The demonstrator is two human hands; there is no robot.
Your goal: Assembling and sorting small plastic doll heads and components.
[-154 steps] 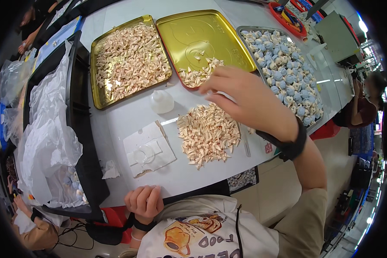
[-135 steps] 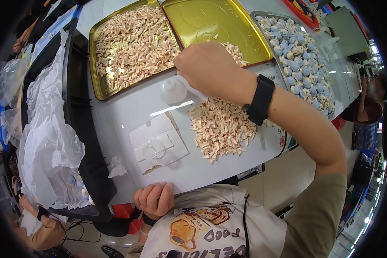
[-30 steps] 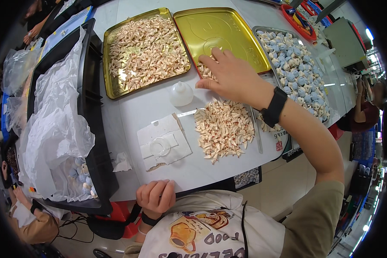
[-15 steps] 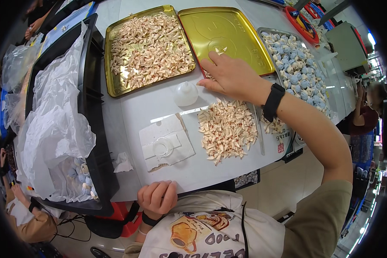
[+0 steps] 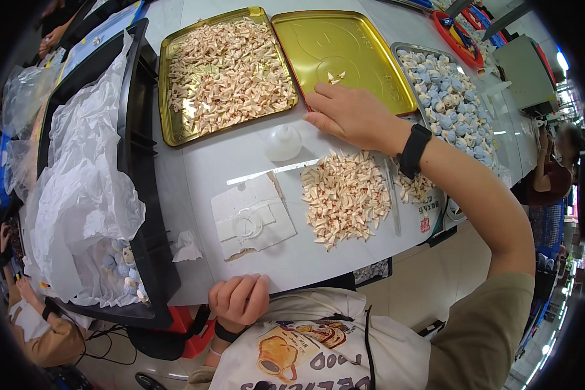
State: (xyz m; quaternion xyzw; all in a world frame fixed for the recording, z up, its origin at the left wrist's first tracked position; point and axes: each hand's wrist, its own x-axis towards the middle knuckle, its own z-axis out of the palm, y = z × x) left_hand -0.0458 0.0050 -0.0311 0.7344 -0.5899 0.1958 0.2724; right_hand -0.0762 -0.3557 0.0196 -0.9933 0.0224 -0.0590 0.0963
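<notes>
Pale Pieces (image 5: 346, 198) Crowd a White Tabletop (image 5: 286, 268)

At far left, a co-worker's tan sleeve (image 5: 55, 341) shows beside a black crate (image 5: 157, 253) lined with crumpled white paper (image 5: 84, 156); blue-and-white pieces (image 5: 127, 270) peek from its near end. A torn white scrap (image 5: 187, 247) lies just beside the crate. Farther back, a filled gold tray (image 5: 165, 97) carries a dense spread of pale pieces. Nearer the front, a worn white card (image 5: 276, 227) bears a clear ring (image 5: 247, 224). At the table's front edge, the person's left hand (image 5: 239, 300) is curled in a loose fist, fingers together, with nothing visible in it. A translucent bottle (image 5: 283, 142) stands upright near the middle, a broad heap of pale pieces to its right and nearer the person. Behind that heap, the right hand (image 5: 354, 117) arches over the near left part of a second gold tray (image 5: 338, 42). Its thumb sits apart from the forefinger; the fingers' undersides are hidden, so whether they grip a piece cannot be told. A few pale pieces lie on that tray, just past the knuckles. A slim clear rod (image 5: 394, 198) separates the heap from a smaller cluster (image 5: 416, 190) near the black wristband (image 5: 414, 151). Right of these, a steel tray (image 5: 394, 47) brims with more blue-and-white pieces.
</notes>
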